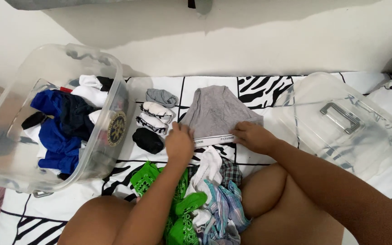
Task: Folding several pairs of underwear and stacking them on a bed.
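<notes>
A grey pair of underwear (214,111) with a white waistband lies flat on the black-and-white patterned bedsheet (259,88). My left hand (179,141) presses on the waistband's left end, fingers spread. At the waistband's right end rests my right hand (252,136), palm down. Neither hand grips anything. Between my knees lies a heap of clothes (205,199), green, white and plaid.
A clear plastic bin (5,149) at the left holds blue, black and white garments. Beside it sit rolled socks: grey (161,96), black-and-white (155,117) and black (148,139). The bin's clear lid (341,120) lies at the right. A wall stands behind the bed.
</notes>
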